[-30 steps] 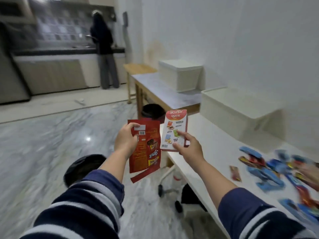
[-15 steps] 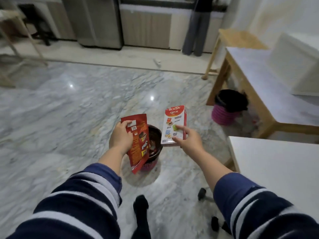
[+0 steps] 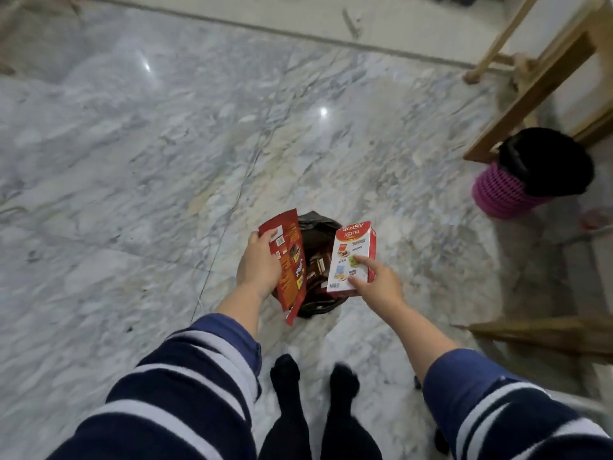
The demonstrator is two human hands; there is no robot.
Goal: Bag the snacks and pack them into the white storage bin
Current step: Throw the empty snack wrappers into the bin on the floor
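"ASTOR" box (image 3: 352, 257) in right hand (image 3: 376, 287)

"ASTOR" stands in white letters on the red top band of the box (image 3: 352, 257), printed once upright and once inverted above it. Smaller captions on the box and the print on the red pouch (image 3: 288, 260) are illegible.

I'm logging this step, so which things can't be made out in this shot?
- Head view: the bin under the hands is mostly hidden by the red pouch and Astor box; its contents are unclear.
- Small print on both packs is too small.
- The pink basket has only a dark inside.
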